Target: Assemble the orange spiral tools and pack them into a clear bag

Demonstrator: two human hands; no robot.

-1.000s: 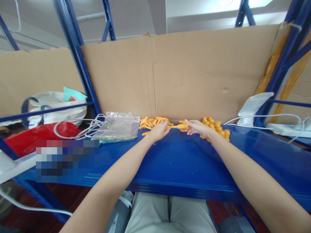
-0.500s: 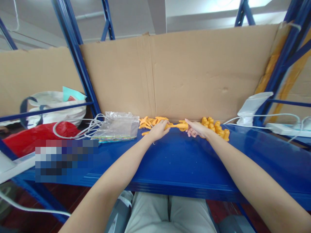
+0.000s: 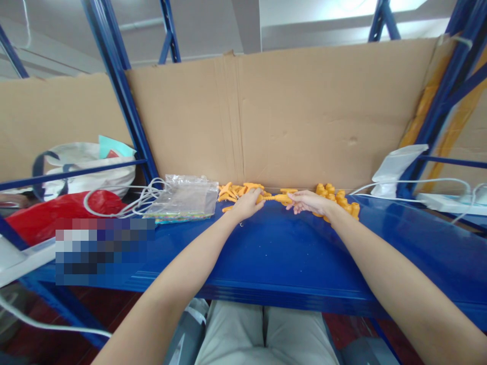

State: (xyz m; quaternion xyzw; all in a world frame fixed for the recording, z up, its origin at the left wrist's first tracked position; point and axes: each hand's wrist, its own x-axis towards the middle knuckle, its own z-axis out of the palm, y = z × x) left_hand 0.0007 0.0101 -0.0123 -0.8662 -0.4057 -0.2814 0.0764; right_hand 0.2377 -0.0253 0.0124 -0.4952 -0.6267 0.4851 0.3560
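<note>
Between my hands, just above the blue shelf, stretches a slim orange plastic piece (image 3: pixel 280 197). My left hand (image 3: pixel 248 204) is closed around its left end, hiding that part. At the other end my right hand (image 3: pixel 309 202) pinches it between thumb and fingers. Several orange star-like parts (image 3: pixel 228 191) lie in a loose pile beside and behind my left hand. Past my right wrist sits a group of chunky orange pieces (image 3: pixel 344 204). Exactly what kind the orange pieces are is too small to tell.
A stack of clear plastic bags (image 3: pixel 186 197) lies on the blue shelf (image 3: pixel 262 258) to the left, by coiled white cables (image 3: pixel 146 197). A cardboard panel (image 3: pixel 289 116) closes off the back. A white power strip (image 3: pixel 449 202) is at the right; a red bag (image 3: pixel 68 213) at far left.
My right hand has turned slightly and its fingers have shifted on the right end of the orange piece. My left hand has stayed nearly in place.
</note>
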